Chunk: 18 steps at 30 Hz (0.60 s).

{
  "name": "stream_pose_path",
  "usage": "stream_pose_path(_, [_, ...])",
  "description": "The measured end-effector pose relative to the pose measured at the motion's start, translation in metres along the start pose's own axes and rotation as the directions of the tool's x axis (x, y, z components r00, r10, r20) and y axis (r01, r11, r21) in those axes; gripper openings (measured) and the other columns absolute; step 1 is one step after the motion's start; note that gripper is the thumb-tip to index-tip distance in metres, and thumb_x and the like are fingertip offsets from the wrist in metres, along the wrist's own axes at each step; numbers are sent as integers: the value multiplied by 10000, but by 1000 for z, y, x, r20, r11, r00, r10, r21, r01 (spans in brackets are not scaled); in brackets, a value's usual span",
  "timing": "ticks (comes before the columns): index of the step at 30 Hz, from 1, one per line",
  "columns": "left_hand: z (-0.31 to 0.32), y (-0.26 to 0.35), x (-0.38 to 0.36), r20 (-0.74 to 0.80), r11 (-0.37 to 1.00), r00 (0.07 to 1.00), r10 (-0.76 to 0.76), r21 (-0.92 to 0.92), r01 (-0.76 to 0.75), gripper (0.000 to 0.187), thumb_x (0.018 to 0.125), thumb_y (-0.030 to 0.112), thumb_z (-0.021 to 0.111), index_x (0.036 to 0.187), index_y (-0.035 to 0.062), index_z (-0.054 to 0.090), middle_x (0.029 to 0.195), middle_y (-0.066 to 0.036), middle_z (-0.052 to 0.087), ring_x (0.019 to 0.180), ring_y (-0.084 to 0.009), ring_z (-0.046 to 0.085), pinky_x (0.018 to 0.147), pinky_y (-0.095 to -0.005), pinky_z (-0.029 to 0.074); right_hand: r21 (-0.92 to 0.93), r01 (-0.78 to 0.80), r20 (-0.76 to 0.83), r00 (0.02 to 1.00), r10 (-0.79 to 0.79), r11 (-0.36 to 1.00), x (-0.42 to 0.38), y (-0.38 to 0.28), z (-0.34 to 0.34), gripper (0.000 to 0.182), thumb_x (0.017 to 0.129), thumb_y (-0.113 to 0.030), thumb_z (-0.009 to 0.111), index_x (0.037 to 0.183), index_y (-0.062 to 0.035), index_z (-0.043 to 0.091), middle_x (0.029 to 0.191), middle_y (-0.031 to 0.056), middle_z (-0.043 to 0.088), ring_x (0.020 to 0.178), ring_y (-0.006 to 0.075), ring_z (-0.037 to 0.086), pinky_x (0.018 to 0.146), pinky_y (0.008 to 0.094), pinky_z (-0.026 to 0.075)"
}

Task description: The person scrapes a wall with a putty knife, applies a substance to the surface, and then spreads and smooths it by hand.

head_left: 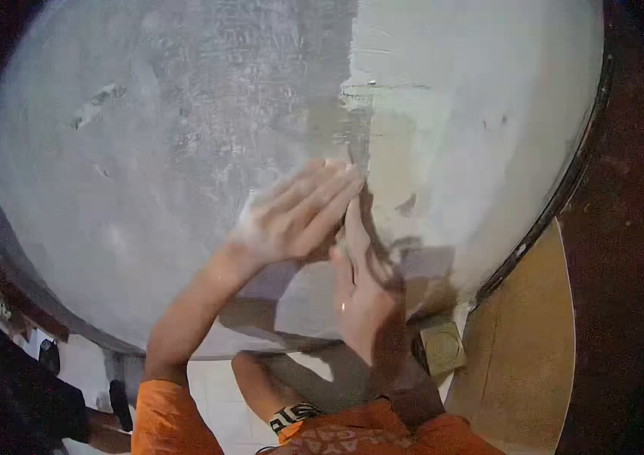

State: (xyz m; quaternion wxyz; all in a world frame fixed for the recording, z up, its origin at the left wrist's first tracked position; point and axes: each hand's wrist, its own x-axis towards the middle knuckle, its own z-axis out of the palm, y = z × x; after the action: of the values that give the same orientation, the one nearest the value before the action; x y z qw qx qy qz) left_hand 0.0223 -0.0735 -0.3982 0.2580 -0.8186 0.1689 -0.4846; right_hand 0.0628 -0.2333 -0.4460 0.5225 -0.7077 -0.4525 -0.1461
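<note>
A large rounded panel (185,98) fills most of the view. Its left part is grey and scuffed; a pale cream-green coat covers the right. My left hand (295,212), whitish with dust and slightly blurred, rests on it with fingers stretched up and to the right. Just beside it is my right hand (367,296), its fingers extended upward along the edge between the two coats. The fingertips of both hands meet or overlap near the panel's middle. Whether a thin sheet lies beneath them is hidden. Their shadows fall on the panel.
A dark rim (591,148) edges the panel on the right. Below it stand a brown board (523,341) and a yellowish square block (443,347). At the lower left is another person's dark clothing (18,387). White floor tiles (216,398) show under the panel.
</note>
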Motion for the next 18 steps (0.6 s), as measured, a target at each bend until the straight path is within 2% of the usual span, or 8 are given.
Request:
stream_pose_path(3, [-4, -37, 38, -137, 995, 990, 39, 93, -26, 376, 805, 152, 632, 1172, 79, 662, 1227, -48, 655, 1124, -195, 638, 982, -345, 530, 40, -9, -56, 998, 11, 999, 41, -23, -6, 513, 991, -161, 478, 1460, 8, 357, 1359, 301, 488, 1127, 382, 613, 838, 345, 530])
stream_pose_path(5, [-10, -43, 50, -131, 999, 991, 37, 39, -32, 371, 813, 137, 628, 1177, 83, 672, 1209, -58, 666, 1115, -212, 645, 984, -367, 530, 55, 6, -97, 995, -1, 998, 47, -35, -11, 512, 994, -170, 475, 1459, 10, 358, 1358, 303, 487, 1137, 383, 607, 843, 346, 528])
stream_pose_path(6, [-12, -43, 52, -128, 1000, 992, 25, -15, -27, 366, 822, 122, 624, 1182, 87, 682, 1190, -68, 677, 1106, -230, 652, 986, -389, 530, -34, -63, -53, 997, 61, 997, 42, -37, -16, 518, 991, -162, 476, 1464, 6, 349, 1366, 307, 477, 1165, 382, 589, 859, 353, 522])
stream_pose_path(7, [-13, -41, 48, -128, 1000, 991, 23, -10, -25, 366, 822, 122, 624, 1182, 87, 682, 1190, -68, 677, 1106, -230, 652, 986, -389, 530, 30, -196, 77, 978, 194, 980, 38, -39, -22, 520, 990, -159, 478, 1466, 2, 346, 1362, 311, 479, 1182, 380, 578, 871, 359, 517])
stream_pose_path(9, [-12, -27, 29, -21, 992, 993, 112, 63, -110, 440, 777, 181, 637, 1202, 68, 639, 1206, -73, 656, 1112, -212, 642, 986, -354, 528, 50, -478, 331, 836, 437, 877, 31, -41, -34, 526, 986, -152, 480, 1472, -6, 339, 1354, 320, 484, 1218, 374, 556, 896, 369, 506])
stream_pose_path(10, [-5, -19, 19, -23, 991, 993, 117, 62, -115, 446, 779, 171, 634, 1208, 50, 628, 1186, -101, 657, 1106, -218, 645, 983, -357, 529, 102, -249, 155, 960, 232, 963, 14, -21, -20, 521, 980, -141, 488, 1463, 1, 352, 1331, 323, 502, 1204, 374, 568, 892, 369, 507])
stream_pose_path(12, [2, -21, 18, -58, 993, 991, 117, 36, -115, 434, 778, 162, 633, 1194, 39, 626, 1201, -113, 648, 1113, -219, 642, 995, -359, 522, 126, -36, -58, 997, 43, 991, 11, -7, -5, 498, 952, -102, 530, 1412, 46, 411, 1281, 331, 541, 1194, 367, 579, 895, 374, 506])
stream_pose_path(18, [-6, -54, 67, -114, 985, 980, 162, 73, -155, 415, 792, 147, 611, 1197, 61, 635, 1228, -71, 647, 1132, -227, 634, 1012, -370, 513, -3, 3, -136, 991, -4, 1000, 55, -17, -20, 484, 943, -87, 542, 1395, 52, 437, 1295, 328, 533, 1200, 359, 577, 891, 385, 511])
